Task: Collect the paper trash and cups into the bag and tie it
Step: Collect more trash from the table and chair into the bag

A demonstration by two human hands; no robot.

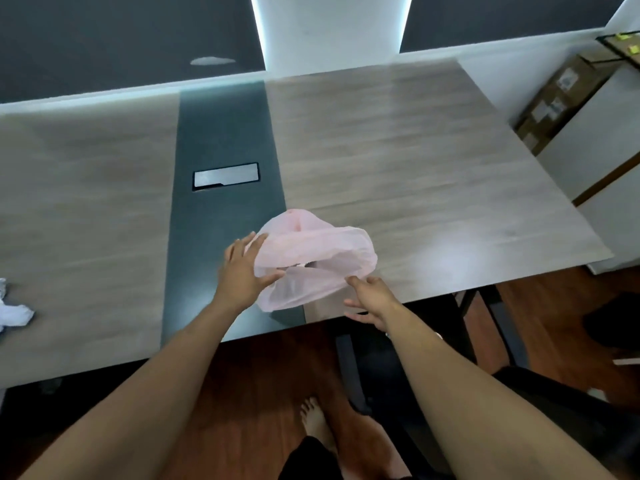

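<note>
Bag (313,252): thin, translucent pink plastic, crumpled, mouth agape.

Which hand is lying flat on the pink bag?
The left hand: its straight fingers lie against the pink bag on its left side. The right hand only reaches the bag's near edge.

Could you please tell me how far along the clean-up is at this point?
It looks early. Done: nothing that shows; the pink bag lies untied on the table, contents unclear. In hand: the left hand rests against the bag's side and the right hand reaches its near edge, apparently to open it. Left: the crumpled white paper at the table's left edge, any cups (none in view), and the tying.
</note>
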